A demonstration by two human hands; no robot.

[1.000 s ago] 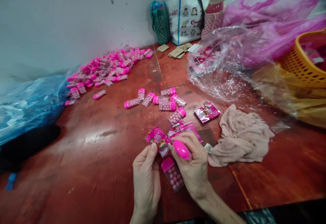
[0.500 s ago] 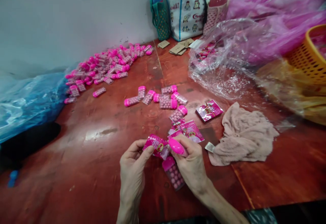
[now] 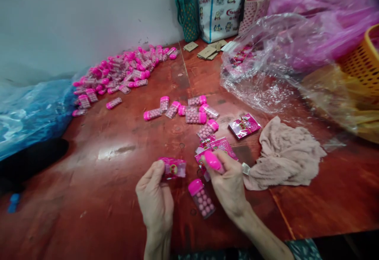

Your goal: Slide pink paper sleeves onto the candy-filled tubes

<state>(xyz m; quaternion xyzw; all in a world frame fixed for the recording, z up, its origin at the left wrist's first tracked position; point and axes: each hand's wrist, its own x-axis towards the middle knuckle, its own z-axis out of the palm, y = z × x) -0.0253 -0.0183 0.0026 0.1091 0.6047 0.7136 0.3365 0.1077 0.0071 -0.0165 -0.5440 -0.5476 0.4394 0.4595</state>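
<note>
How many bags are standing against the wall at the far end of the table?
3: a green woven bag on the left, a white cartoon-print bag in the middle, and a pink-and-white patterned bag on the right. The crumpled plastic may hide more.

Light is even and soft from overhead, bright enough to read colours well. A pale sheen sits on the table (image 3: 118,151) just left of the left hand (image 3: 155,199). Shadows under both hands are faint. The clear bag (image 3: 266,66), well beyond the right hand (image 3: 229,185), glints all over. Edges bow outward and smear; the basket (image 3: 365,64) far right is blurred.
</note>
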